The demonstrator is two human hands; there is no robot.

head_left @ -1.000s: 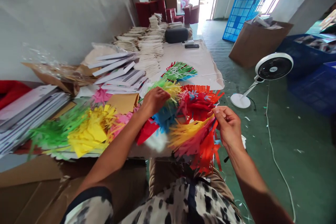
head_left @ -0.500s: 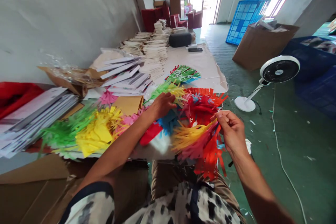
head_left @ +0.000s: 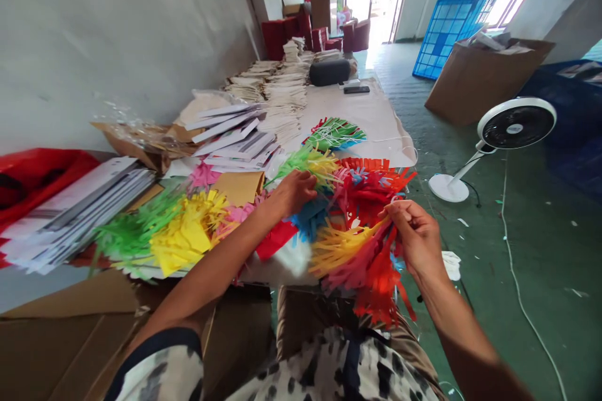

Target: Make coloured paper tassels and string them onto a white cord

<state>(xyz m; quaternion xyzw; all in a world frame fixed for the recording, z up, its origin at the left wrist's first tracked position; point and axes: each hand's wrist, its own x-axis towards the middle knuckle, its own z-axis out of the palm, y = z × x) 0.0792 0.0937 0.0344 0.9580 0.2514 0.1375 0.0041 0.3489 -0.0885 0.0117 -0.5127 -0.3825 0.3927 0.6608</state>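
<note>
Streamers of fringed paper [head_left: 352, 257] pile up under both hands. The right hand [head_left: 416, 238] pinches yellow and red strands; the left hand [head_left: 294, 194] lies open beside blue fringe [head_left: 305, 225]. Print on the white booklets [head_left: 235, 138] is too small to read.

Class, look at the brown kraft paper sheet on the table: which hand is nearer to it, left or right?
Left. The left hand lies on blue fringed paper, just right of the brown kraft paper sheet. The right hand is farther right, pinching red-and-yellow fringed paper.
</note>
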